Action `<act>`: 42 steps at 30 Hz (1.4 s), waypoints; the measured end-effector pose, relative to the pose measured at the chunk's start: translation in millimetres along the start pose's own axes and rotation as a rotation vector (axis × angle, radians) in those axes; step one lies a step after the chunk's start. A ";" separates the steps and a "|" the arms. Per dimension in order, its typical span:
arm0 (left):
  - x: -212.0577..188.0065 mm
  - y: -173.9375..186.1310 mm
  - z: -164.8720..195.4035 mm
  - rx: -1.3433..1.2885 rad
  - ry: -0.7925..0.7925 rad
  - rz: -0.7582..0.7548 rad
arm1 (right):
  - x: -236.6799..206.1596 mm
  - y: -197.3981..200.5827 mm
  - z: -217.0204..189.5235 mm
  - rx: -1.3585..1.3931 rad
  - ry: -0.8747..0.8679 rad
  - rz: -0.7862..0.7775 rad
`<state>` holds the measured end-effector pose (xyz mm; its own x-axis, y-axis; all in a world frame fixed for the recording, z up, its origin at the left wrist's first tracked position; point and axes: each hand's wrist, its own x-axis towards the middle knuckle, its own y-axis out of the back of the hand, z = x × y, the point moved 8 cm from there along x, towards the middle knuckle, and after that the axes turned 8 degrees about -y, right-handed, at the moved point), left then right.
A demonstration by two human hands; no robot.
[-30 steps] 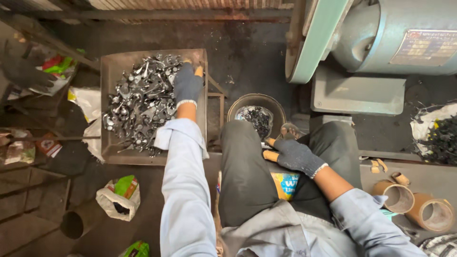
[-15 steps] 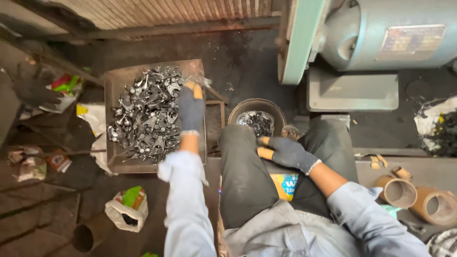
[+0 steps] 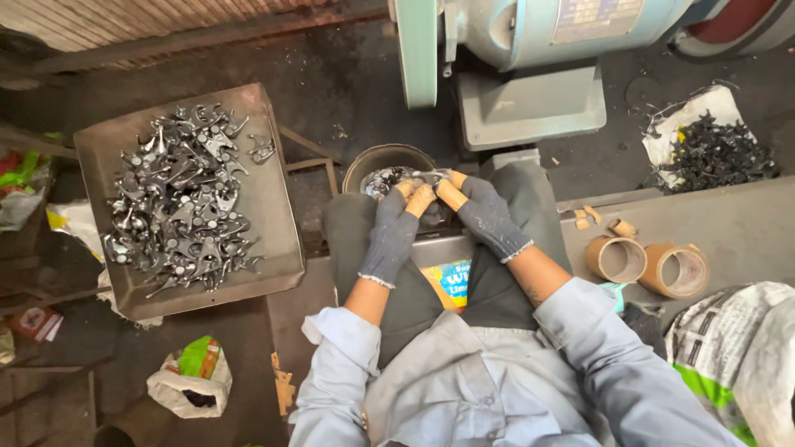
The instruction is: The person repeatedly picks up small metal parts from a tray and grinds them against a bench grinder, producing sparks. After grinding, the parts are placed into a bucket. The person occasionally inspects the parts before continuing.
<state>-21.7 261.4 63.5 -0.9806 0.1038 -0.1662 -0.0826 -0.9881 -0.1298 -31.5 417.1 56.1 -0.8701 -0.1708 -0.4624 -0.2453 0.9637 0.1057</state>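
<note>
Both hands meet at the near rim of the round dark metal bowl [image 3: 377, 165], which sits on the floor just past the person's knees and holds a heap of small shiny metal pieces [image 3: 383, 180]. The left hand [image 3: 396, 228], in a dark grey knit glove with orange fingertips, has its fingers curled together over the bowl's near edge; the right hand [image 3: 480, 213], gloved the same way, presses in against it from the right, so that the fingertips of both touch. A small bright metal part [image 3: 432, 177] shows just above those fingertips, over the bowl's right side; whether the hands pinch it or only rest beside it cannot be told. Left of the bowl, across a narrow gap with a thin metal frame in it, lies a large square grey metal tray [image 3: 273, 223] heaped with dark forked metal parts [image 3: 182, 199]; the tray's right third is bare up to its raised edge. Behind the bowl to the right stands the grey-green base of a bench grinder [image 3: 530, 103], close to the rim, leaving little room there. Far right of the bowl, a pile of black parts [image 3: 716, 153] lies on white sacking, and two brown cardboard tape cores [image 3: 646, 263] sit nearer the right knee.
</note>
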 end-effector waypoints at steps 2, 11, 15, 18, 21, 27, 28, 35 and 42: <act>3.5 -0.3 -7.8 0.021 0.194 -0.013 | -2.0 2.6 -18.7 -0.138 0.162 0.045; 97.6 1.8 -11.1 0.026 0.008 -0.118 | 76.0 11.8 -27.2 0.251 -0.030 -0.122; 139.0 13.6 -40.3 0.049 -0.106 0.070 | 126.2 5.1 -23.3 0.294 -0.048 0.011; 144.7 22.4 -66.7 0.296 -0.243 0.208 | 137.5 4.5 -12.5 0.208 -0.039 0.082; 148.2 19.8 -85.3 0.461 -0.403 0.291 | 142.3 11.8 -4.4 0.143 -0.027 0.108; 150.5 -5.8 -84.1 0.345 -0.304 0.251 | 130.0 34.1 -10.2 -0.006 0.059 0.180; 149.6 -7.9 -76.2 0.340 -0.242 0.213 | 124.7 35.1 -16.7 -0.068 0.108 0.194; 97.5 105.4 26.6 0.902 -0.240 0.125 | 79.0 18.3 -28.0 -0.413 0.013 0.220; 109.4 273.5 43.9 1.557 -0.121 0.159 | 49.6 -55.5 -39.7 -0.722 0.064 -0.141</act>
<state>-159.4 -2.5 52.7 -0.9983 0.0574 0.0069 -0.0010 -0.1375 0.9905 -78.0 347.0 62.2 -0.8271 -0.3161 -0.4648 -0.5581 0.5605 0.6119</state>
